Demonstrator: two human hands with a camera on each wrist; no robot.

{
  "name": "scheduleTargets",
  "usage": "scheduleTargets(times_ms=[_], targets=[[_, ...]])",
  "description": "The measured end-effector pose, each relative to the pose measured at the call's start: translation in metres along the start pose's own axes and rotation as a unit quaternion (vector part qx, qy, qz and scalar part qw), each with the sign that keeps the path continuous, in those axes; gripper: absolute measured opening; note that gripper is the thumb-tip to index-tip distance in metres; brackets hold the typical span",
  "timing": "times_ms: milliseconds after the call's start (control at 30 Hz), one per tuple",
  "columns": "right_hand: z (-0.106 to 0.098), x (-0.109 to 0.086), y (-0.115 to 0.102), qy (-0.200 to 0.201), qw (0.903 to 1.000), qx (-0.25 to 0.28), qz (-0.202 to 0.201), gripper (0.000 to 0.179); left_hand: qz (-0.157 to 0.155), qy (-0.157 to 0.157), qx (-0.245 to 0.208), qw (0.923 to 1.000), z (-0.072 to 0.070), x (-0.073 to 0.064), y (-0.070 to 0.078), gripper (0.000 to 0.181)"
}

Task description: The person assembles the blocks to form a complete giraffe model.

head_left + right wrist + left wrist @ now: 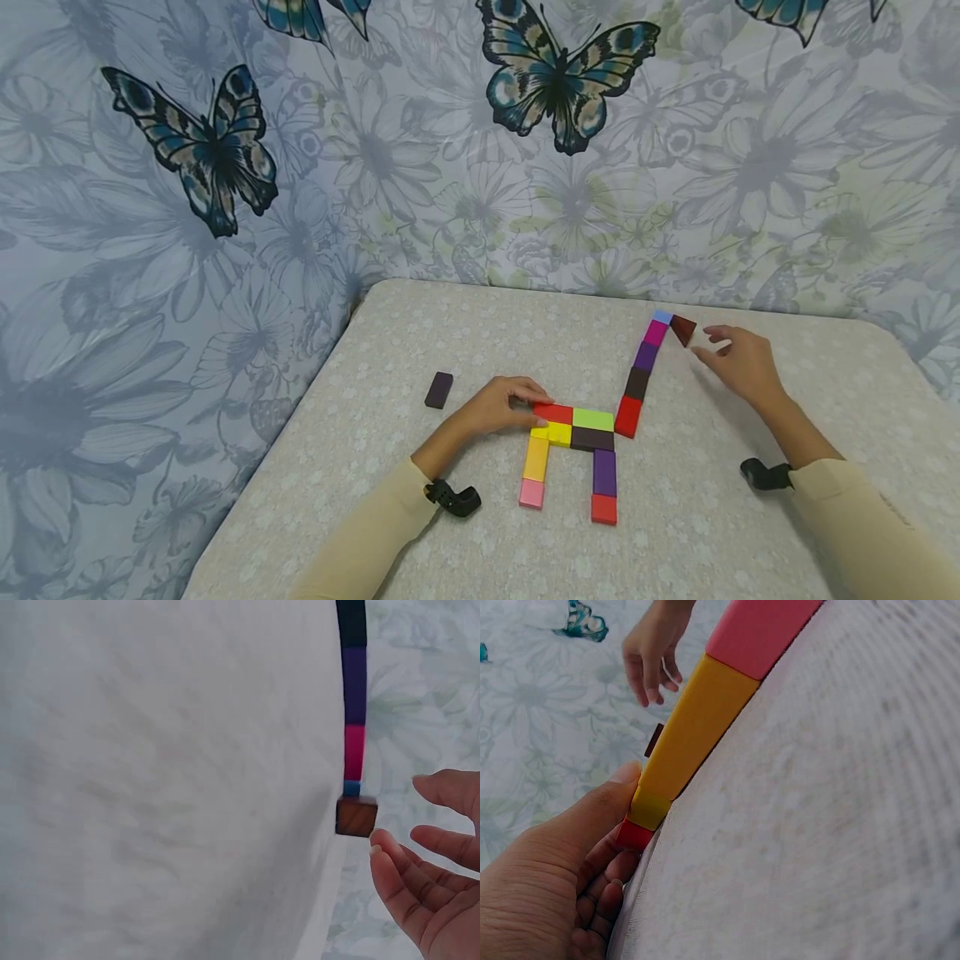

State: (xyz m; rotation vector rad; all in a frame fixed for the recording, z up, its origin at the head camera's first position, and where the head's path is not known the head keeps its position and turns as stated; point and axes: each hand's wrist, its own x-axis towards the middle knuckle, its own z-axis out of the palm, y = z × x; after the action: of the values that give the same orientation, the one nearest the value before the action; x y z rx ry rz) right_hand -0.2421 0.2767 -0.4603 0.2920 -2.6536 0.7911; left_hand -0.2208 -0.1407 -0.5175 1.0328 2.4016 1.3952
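My left hand (498, 406) is at the left end of a group of blocks. Its thumb and index finger pinch a red block (553, 413), which lies against a yellow block (558, 434). Beside these sit a lime green block (592, 420) and a dark brown block (592, 438). Below hang two legs, one of an orange-yellow block (536, 459) and a pink block (532, 493), the other of a purple block (604, 473) and a red one. My right hand (738, 362), fingers spread and holding nothing, hovers just right of a brown triangular block (683, 329).
A slanting row runs up from the group's right end: red (628, 417), dark brown (637, 384), purple (646, 356), magenta (655, 333) and light blue (662, 317) blocks. The brown triangle touches its top. A separate dark block (438, 390) lies to the left on the patterned tablecloth (330, 467).
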Motion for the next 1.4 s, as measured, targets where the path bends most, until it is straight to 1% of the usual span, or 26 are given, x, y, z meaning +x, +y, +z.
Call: scheduleTargets(times_ms=[200,300,467,600,767,933,1067,1267,1400], targets=[[-0.004,-0.025,-0.021,-0.028,0.9996,0.003,0.002,0.041,0.003,0.001,0.000,1.0000,0.000,0.000,-0.002,0.035],[-0.003,-0.035,-0.031,-0.035,0.9993,0.010,-0.010,0.040,0.005,0.001,0.000,1.0000,0.000,0.000,-0.002,0.035],[0.001,-0.050,-0.045,-0.043,0.9984,0.018,-0.032,0.040,0.005,0.004,0.002,1.0000,0.000,0.000,-0.003,0.035],[0.006,-0.061,-0.057,-0.061,0.9973,0.020,-0.035,0.040,0.003,0.003,0.001,1.0000,0.000,0.000,-0.004,0.035],[0.010,-0.073,-0.074,-0.091,0.9942,0.044,-0.037,0.040,0.001,0.001,0.002,1.0000,0.001,0.001,-0.004,0.035],[0.017,-0.082,-0.084,-0.134,0.9881,0.063,-0.043,0.039,0.004,0.000,0.001,1.0000,0.002,0.001,-0.004,0.035],[0.021,-0.087,-0.091,-0.155,0.9836,0.077,-0.052,0.036,0.007,0.000,-0.002,1.0000,0.002,0.002,-0.004,0.035],[0.023,-0.089,-0.099,-0.191,0.9751,0.099,-0.054,0.035,0.012,0.001,-0.001,0.9999,0.001,0.002,-0.003,0.035],[0.025,-0.088,-0.099,-0.221,0.9677,0.105,-0.061,0.032,0.011,0.000,0.002,0.9999,0.000,0.002,-0.003,0.035]])
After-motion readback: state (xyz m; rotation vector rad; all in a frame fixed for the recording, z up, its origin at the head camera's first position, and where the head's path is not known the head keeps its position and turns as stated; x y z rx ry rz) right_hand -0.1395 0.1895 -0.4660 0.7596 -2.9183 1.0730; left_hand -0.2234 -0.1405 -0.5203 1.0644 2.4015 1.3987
